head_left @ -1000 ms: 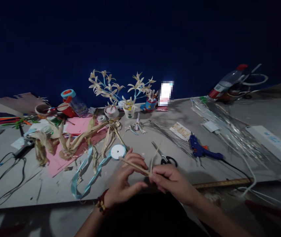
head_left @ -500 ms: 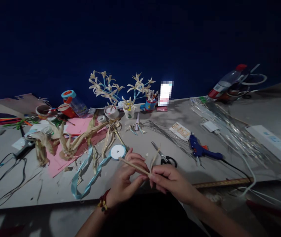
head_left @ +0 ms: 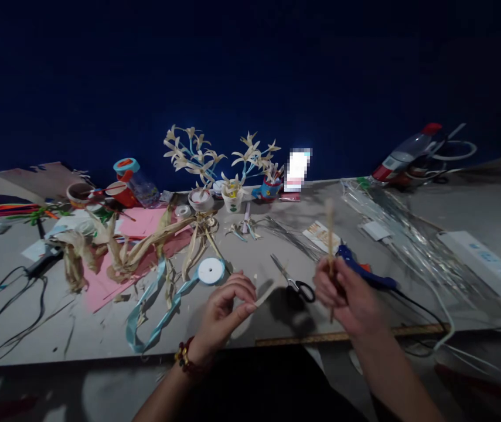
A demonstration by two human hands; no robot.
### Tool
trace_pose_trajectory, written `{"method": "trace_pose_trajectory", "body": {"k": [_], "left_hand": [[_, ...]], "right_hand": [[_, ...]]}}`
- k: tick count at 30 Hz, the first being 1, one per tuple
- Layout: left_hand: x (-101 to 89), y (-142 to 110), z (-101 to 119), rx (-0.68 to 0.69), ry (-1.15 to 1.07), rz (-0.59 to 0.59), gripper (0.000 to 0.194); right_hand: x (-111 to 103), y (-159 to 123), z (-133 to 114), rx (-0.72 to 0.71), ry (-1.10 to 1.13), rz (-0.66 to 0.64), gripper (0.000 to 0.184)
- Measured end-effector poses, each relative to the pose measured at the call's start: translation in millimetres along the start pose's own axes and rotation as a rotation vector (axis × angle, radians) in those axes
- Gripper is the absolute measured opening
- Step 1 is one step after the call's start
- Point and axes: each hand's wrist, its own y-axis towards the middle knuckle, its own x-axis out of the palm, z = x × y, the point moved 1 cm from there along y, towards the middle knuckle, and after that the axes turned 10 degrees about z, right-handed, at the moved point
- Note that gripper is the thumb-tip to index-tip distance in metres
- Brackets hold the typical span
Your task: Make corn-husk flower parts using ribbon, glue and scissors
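Apparently, left hand (head_left: 232, 305) pinches a pale strip (head_left: 266, 294); right hand (head_left: 346, 293) clasps a blurred stick (head_left: 330, 237).

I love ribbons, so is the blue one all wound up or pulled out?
At least partly pulled out: the blue ribbon trails from its white spool.

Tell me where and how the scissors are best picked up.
Probably by the black handles, coming from the side of the right hand: the scissors lie on the table, handles nearest that hand and blades pointing away from it.
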Motion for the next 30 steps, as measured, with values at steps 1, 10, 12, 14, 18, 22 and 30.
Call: {"method": "trace_pose_trajectory", "body": {"k": [1,10,12,14,18,22,30], "left_hand": [[1.4,0.0,-1.2,-0.019,-0.018,0.024,0.017],[16.0,5.8,0.9,0.063,0.170,-0.010,0.009],[13.8,5.7,2.1,0.077,0.214,-0.020,0.009],[9.2,4.2,2.0,0.057,0.238,-0.042,0.011],[-0.6,-0.3,-2.6,-0.066,0.188,-0.045,0.010],[-1.9,-1.7,-8.7,-0.135,0.088,-0.034,0.025],[4.9,3.5,-8.0,-0.135,0.069,-0.036,0.018]], "right_hand": [[-4.0,2.4,-2.4,-0.146,0.013,0.126,0.029],[32.8,-25.9,60.3,-0.220,-0.470,-0.009,0.032],[37.7,-24.1,57.9,-0.244,-0.444,0.019,0.032],[37.6,-19.7,47.6,-0.197,-0.369,0.047,0.035],[32.6,-10.7,25.2,-0.023,-0.108,0.034,0.039],[31.0,-4.5,22.4,0.156,0.052,-0.038,0.036],[34.3,0.4,29.7,0.337,0.173,-0.210,0.038]]}}
